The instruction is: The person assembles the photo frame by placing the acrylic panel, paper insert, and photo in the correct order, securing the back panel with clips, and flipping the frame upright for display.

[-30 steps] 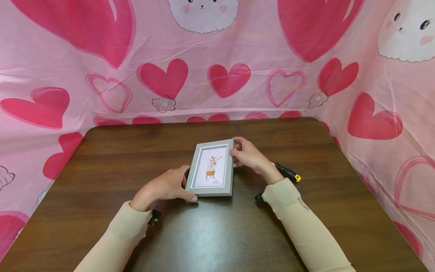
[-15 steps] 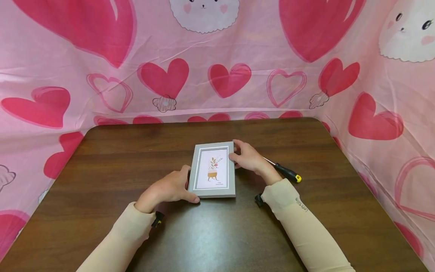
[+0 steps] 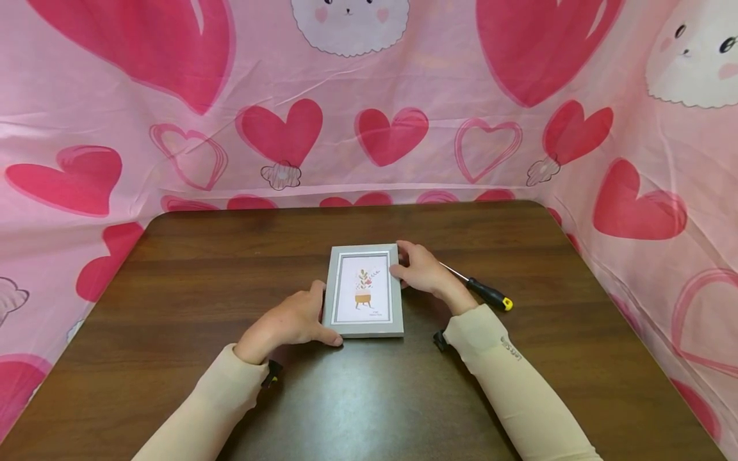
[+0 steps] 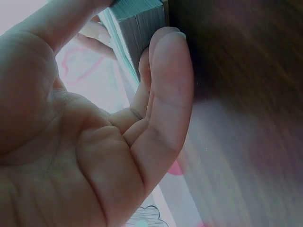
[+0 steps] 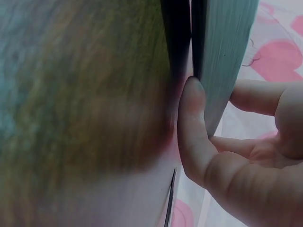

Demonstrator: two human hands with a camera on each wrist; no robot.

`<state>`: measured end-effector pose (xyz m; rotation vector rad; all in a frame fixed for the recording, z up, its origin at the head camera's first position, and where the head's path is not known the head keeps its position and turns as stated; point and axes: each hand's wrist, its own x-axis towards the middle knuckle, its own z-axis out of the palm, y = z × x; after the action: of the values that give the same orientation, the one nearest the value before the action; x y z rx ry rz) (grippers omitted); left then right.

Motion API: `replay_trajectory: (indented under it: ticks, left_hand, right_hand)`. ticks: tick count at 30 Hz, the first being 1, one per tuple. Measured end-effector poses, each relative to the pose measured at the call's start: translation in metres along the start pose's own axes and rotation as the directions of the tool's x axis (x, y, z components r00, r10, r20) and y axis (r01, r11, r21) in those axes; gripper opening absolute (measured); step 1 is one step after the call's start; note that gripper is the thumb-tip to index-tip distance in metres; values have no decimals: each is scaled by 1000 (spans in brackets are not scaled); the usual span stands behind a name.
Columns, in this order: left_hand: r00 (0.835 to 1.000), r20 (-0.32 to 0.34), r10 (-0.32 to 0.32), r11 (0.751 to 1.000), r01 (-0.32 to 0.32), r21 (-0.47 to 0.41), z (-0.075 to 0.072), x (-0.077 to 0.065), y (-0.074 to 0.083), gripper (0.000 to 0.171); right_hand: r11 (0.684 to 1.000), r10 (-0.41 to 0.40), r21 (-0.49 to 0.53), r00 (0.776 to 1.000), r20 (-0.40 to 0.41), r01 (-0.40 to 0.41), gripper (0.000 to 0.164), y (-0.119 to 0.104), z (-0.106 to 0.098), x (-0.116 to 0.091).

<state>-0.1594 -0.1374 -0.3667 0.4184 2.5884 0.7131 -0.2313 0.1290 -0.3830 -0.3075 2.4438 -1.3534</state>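
A grey picture frame (image 3: 330, 294) lies face up and nearly level between my hands, showing a plant drawing on white. My left hand (image 3: 293, 315) grips its left side, the thumb at the near left corner. In the left wrist view, bent fingers (image 4: 170, 80) press the frame's side edge (image 4: 139, 33). At the upper right side, my right hand (image 3: 423, 270) pinches the frame by its edge. The right wrist view has a thin bright gap under the frame's side (image 5: 225, 52), so this side seems just off the table.
A screwdriver (image 3: 487, 293) with a black and yellow handle lies right of the right hand, its shaft (image 5: 171, 201) showing in the right wrist view. The brown wooden table (image 3: 242, 243) ends at a pink heart-patterned cloth (image 3: 334, 147) behind and at the sides.
The frame has come down from a tilted pose to nearly level, shifting slightly right and nearer. Both hands have moved with it and keep their hold. More of the screwdriver's shaft shows.
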Motion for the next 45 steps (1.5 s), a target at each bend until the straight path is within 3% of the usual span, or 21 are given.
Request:
replay_trajectory:
  ticks: [7,21,33,45]
  left_hand:
    - [1000,-11,5,1000,-5,11,3,-1,3,94]
    - [1000,-21,7,1000,-7,12,7,1,4,99]
    - [1000,-28,4,1000,-4,-11,9,3,4,96]
    - [997,-76,23,999,-26,-38,11,7,3,99]
  right_hand:
    - [999,1,-46,1000,1,-1,57,2,2,0]
    - [973,29,-227,999,-13,-31,68,2,2,-1]
    - [956,29,-292,999,-23,-35,72,4,1,0]
    - [949,11,-316,1000,-26,-19,70,1,-2,1]
